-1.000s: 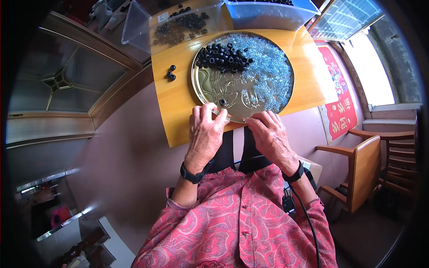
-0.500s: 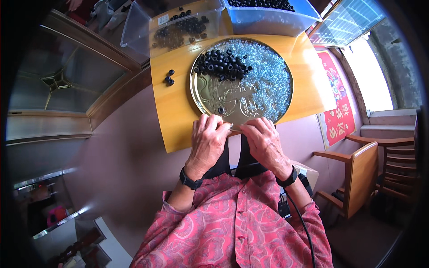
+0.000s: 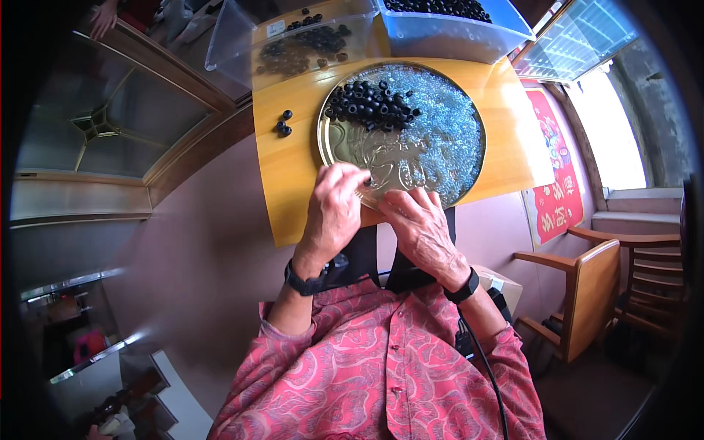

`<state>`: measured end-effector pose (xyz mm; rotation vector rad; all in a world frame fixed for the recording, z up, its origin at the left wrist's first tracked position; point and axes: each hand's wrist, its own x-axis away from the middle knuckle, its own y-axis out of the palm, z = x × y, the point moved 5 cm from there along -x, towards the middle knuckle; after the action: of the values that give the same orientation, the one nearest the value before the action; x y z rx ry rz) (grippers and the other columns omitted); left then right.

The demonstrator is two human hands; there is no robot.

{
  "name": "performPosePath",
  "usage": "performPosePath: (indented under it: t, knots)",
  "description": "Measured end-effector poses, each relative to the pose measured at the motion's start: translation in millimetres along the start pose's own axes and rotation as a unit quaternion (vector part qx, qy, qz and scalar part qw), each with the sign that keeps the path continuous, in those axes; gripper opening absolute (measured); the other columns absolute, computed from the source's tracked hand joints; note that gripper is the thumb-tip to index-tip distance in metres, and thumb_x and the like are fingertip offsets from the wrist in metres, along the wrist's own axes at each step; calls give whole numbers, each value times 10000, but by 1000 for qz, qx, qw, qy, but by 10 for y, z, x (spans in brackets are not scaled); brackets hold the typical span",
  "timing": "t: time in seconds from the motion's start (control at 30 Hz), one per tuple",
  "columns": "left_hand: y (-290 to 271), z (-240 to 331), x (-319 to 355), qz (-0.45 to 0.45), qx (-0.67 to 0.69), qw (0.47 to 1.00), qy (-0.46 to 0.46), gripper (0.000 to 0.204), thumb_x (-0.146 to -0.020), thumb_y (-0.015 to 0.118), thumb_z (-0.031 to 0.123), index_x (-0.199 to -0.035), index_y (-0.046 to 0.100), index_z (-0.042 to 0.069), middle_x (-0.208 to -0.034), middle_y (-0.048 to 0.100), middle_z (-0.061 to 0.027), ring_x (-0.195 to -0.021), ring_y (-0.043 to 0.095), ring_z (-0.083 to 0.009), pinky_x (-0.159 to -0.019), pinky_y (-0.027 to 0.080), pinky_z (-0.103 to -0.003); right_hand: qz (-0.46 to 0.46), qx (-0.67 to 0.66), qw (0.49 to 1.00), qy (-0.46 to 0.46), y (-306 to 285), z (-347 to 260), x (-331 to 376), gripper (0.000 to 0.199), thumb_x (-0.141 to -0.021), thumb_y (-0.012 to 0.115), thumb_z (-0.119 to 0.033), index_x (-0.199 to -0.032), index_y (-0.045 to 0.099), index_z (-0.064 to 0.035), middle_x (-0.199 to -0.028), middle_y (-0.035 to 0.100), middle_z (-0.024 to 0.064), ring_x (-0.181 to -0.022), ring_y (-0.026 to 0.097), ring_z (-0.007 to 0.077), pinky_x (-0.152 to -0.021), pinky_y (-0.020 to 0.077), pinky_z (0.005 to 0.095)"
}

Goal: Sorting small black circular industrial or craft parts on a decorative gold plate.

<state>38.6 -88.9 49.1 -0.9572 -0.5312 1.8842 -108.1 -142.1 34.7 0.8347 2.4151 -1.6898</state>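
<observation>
A round gold-coloured tray (image 3: 328, 155) lies on the wooden table, close to both hands. Black beads (image 3: 364, 106) are heaped on its far left part, and tiny clear blue beads (image 3: 447, 125) spread over its right side. My left hand (image 3: 336, 207) reaches over the near rim, thumb and fingertips closed at a single black bead (image 3: 368, 181). Beside it, at the tray's near edge, my right hand (image 3: 424, 231) is closed in a pinch. What sits between its fingers is too small to make out.
Several loose black beads (image 3: 284, 125) lie on the table (image 3: 275, 183) left of the tray. Behind it stand a clear plastic bin (image 3: 235, 44) and a bluish bin (image 3: 455, 40), both with black beads. A wooden chair (image 3: 594, 293) is at right. Another person's hand (image 3: 104, 20) shows far left.
My left hand has moved away from the right one, up over the tray to the lone black bead. The right hand keeps its pinch near the rim. The view has shifted slightly.
</observation>
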Motion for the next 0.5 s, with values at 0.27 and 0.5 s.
performPosePath:
  t: [0.27, 0.5]
  knots:
    - [158, -294, -552, 51, -39, 998, 18, 264, -804, 539, -38, -1047, 640, -31, -1003, 608, -170, -943, 581, -338, -864, 473, -412, 14, -38, 999, 34, 65, 14, -14, 128, -753, 601, -34, -880, 612, -21, -963, 534, 88, -901, 506, 271, -765, 388, 390]
    - [406, -425, -698, -10, -52, 998, 17, 177, -810, 594, 31, -959, 681, -9, -911, 626, -138, -919, 575, -313, -858, 446, -404, 29, -55, 996, 63, 32, 69, -31, 136, -731, 656, -37, -847, 585, -27, -954, 537, 102, -895, 509, 290, -768, 388, 398]
